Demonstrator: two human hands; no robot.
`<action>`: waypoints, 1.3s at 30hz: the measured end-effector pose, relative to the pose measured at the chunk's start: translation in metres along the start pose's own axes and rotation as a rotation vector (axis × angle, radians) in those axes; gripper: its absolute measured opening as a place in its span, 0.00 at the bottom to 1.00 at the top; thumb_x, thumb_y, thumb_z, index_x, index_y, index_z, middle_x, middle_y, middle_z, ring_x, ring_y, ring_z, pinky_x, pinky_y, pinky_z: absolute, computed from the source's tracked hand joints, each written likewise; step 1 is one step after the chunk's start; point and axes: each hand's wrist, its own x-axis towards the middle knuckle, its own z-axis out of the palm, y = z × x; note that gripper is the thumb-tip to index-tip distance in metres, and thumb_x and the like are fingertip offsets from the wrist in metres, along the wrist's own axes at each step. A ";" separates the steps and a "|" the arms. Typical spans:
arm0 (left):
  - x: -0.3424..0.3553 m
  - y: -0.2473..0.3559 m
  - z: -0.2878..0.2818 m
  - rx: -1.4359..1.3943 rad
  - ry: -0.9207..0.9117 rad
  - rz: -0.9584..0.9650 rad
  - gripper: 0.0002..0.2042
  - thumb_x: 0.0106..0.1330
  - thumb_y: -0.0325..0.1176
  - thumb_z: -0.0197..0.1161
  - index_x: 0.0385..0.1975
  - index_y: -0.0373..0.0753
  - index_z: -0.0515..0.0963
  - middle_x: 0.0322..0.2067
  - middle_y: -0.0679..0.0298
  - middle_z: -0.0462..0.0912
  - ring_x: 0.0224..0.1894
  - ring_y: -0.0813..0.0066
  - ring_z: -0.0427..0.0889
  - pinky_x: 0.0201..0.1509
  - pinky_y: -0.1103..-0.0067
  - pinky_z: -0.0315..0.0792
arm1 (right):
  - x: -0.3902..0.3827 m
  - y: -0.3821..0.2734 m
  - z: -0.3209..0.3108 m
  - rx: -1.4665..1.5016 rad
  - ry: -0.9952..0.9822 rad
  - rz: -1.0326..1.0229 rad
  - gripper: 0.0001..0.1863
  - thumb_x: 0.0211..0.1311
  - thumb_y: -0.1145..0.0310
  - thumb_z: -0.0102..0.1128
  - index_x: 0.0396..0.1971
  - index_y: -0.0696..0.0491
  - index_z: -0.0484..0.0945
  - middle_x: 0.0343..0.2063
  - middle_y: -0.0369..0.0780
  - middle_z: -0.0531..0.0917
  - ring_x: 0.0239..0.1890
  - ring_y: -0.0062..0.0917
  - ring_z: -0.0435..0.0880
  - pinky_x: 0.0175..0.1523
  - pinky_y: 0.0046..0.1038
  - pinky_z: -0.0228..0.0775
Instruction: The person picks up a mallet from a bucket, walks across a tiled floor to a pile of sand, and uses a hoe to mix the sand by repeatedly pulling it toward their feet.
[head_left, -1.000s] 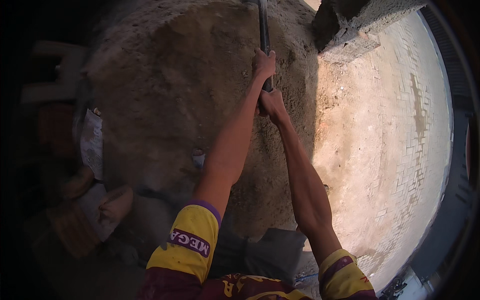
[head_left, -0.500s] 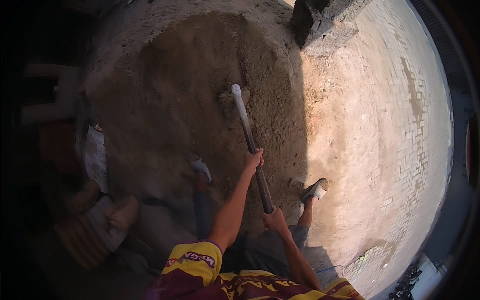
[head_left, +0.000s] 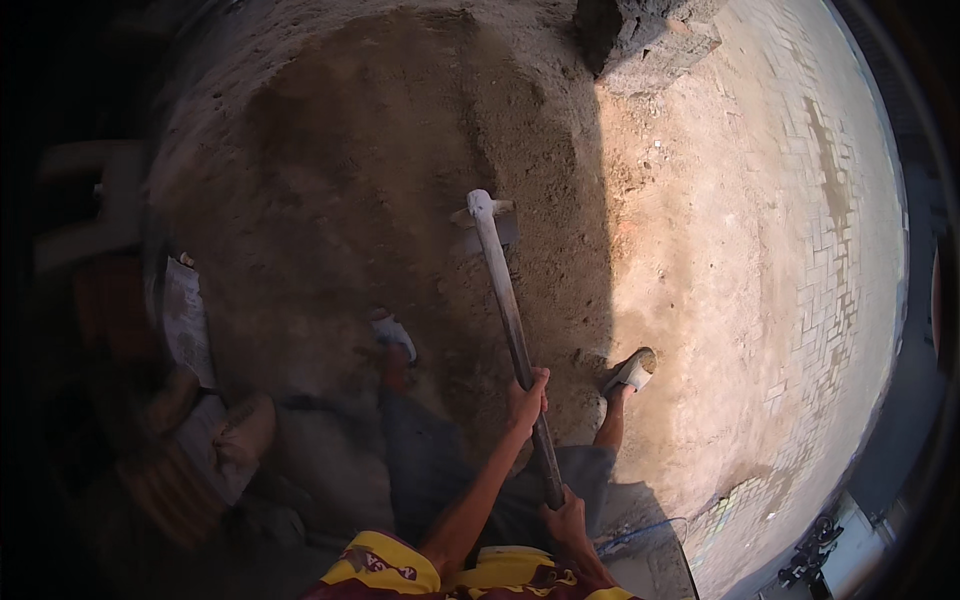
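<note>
Hoe located at centre, held over brown soil, the largest surface in view: loose, grainy, with small crumbled clods. Pale paving of interlocking blocks lies to the right. A rough, angular masonry block shows at the top. The hoe's shaft is long, straight and apparently wooden, dark toward the near end, whitish toward the head. Shoes are planted well apart, presumably for balance. Blade: flat, grey, apparently metal; contact with the soil cannot be determined. Left grip is clamped around the lower shaft, right grip around its near end; the spacing between them likely gives leverage over the head.
</note>
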 end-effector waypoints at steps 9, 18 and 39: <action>0.133 0.351 0.069 0.797 0.184 0.785 0.37 0.76 0.47 0.55 0.73 0.27 0.50 0.45 0.46 0.84 0.44 0.50 0.87 0.46 0.56 0.83 | 0.390 -0.386 -0.083 0.099 0.252 -0.990 0.17 0.65 0.64 0.65 0.39 0.65 0.78 0.20 0.42 0.85 0.20 0.26 0.86 0.24 0.29 0.77; 0.218 0.310 0.008 0.939 0.238 0.576 0.26 0.67 0.44 0.65 0.52 0.25 0.74 0.39 0.50 0.88 0.38 0.59 0.90 0.46 0.64 0.82 | 0.413 -0.365 0.005 0.323 0.102 -0.482 0.18 0.67 0.59 0.63 0.28 0.61 0.77 0.19 0.39 0.81 0.17 0.21 0.78 0.20 0.29 0.65; 0.003 -0.137 -0.019 -0.014 0.203 -0.468 0.23 0.68 0.47 0.72 0.42 0.32 0.71 0.17 0.66 0.69 0.17 0.74 0.73 0.23 0.71 0.74 | -0.064 0.008 -0.072 -0.116 -0.181 0.253 0.23 0.54 0.61 0.71 0.46 0.61 0.79 0.35 0.58 0.86 0.44 0.55 0.86 0.48 0.46 0.76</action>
